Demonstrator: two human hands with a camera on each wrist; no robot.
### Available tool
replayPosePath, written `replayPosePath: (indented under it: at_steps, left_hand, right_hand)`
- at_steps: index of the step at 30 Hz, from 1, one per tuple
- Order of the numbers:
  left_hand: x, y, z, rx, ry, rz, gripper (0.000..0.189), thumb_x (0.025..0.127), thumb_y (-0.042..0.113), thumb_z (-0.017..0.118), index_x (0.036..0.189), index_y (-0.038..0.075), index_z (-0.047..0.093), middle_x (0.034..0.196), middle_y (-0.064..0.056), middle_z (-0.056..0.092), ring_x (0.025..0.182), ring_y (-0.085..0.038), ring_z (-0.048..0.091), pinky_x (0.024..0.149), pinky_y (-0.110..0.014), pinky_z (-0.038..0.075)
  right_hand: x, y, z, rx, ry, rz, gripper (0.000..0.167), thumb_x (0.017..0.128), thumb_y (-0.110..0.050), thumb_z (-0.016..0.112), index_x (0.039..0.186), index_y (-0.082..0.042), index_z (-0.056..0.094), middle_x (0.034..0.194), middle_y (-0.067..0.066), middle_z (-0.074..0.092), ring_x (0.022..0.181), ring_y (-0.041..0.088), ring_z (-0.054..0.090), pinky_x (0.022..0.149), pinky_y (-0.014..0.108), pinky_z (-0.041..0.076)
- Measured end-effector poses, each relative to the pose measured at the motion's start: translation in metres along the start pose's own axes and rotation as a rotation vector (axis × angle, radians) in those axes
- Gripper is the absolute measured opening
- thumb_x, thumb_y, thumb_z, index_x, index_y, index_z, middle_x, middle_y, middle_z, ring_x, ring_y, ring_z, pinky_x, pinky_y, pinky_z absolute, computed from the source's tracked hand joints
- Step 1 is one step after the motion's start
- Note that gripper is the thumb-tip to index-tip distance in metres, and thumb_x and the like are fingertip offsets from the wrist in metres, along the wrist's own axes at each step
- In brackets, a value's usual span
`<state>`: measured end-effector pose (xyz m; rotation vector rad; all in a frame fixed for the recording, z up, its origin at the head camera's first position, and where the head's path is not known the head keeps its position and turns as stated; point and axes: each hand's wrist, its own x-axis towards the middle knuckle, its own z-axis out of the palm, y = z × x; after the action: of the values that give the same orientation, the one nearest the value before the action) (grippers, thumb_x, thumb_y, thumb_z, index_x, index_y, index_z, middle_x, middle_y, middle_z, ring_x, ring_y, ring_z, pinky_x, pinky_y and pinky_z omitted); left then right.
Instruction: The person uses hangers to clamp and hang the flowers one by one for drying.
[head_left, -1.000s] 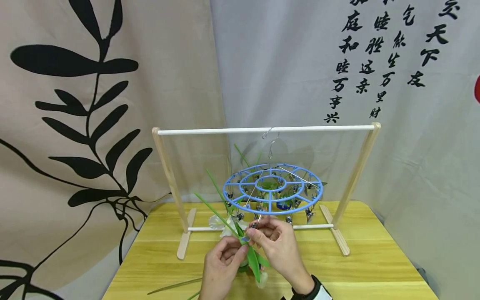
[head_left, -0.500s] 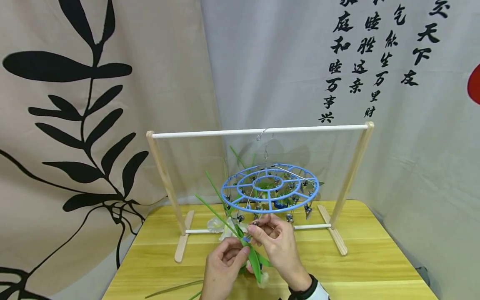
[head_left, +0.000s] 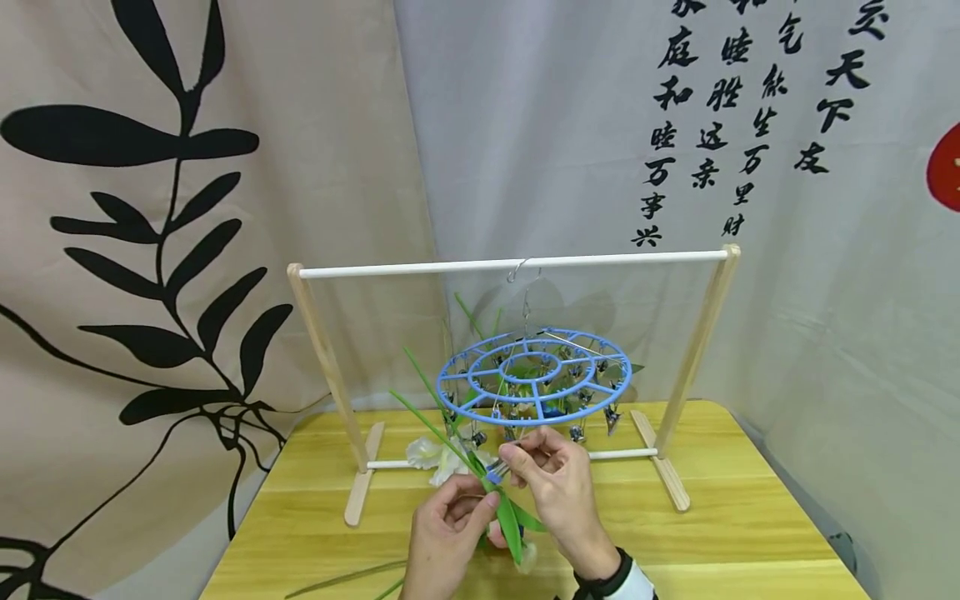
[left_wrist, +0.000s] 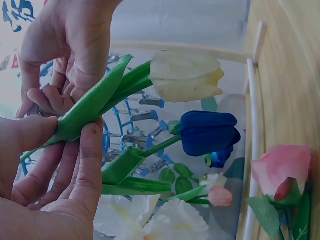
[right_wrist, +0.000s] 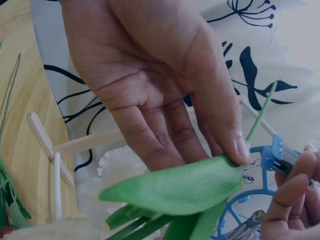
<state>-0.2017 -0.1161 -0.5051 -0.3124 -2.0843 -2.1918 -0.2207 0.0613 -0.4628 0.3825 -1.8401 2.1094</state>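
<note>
My left hand (head_left: pixel 452 533) pinches the green stem of a white tulip (left_wrist: pixel 185 77) between thumb and fingers. The flower hangs head down, its long green leaf (head_left: pixel 510 529) below the fingertips. My right hand (head_left: pixel 558 500) pinches a metal clip (head_left: pixel 498 471) with blue tips, which lie right at the stem just above my left fingertips. In the right wrist view the clip's blue tips (right_wrist: pixel 272 152) sit beside the left thumb. Above both hands hangs a round blue drying rack (head_left: pixel 534 421) with several metal clips underneath.
A white-railed wooden stand (head_left: pixel 517 266) carries the rack by a hook. Flowers hang beneath it, among them a blue tulip (left_wrist: pixel 210 132) and a white flower (head_left: pixel 442 457). A pink rose (left_wrist: pixel 282 170) and loose stems (head_left: pixel 345 577) lie on the wooden table (head_left: pixel 720 533).
The head view has shifted slightly. More of the clip now shows between my right fingers and the stem. My left hand keeps the same grip on the tulip.
</note>
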Motion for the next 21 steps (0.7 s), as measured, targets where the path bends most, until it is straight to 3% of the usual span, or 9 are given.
replayPosePath:
  at_steps: [10,21]
  left_hand:
    - [-0.0019,0.0028,0.0010,-0.017,-0.033,0.020,0.020,0.106,0.013,0.087,0.122,0.001,0.081,0.122,-0.019,0.082,0.104,-0.012,0.084,0.095,-0.023,0.070]
    - [-0.0023,0.0056,0.0025,-0.015,-0.064,0.004,0.018,0.106,0.011,0.087,0.117,-0.002,0.081,0.116,-0.020,0.083,0.100,-0.011,0.082,0.089,-0.022,0.070]
  right_hand:
    - [-0.0014,0.0017,0.0057,0.021,0.055,0.046,0.022,0.105,-0.002,0.084,0.098,0.012,0.069,0.081,-0.005,0.076,0.063,0.008,0.066,0.067,0.022,0.058]
    - [-0.0042,0.0006,0.0094,0.039,0.041,0.053,0.026,0.106,-0.003,0.084,0.097,0.012,0.065,0.088,-0.005,0.080,0.063,0.007,0.066,0.068,0.023,0.061]
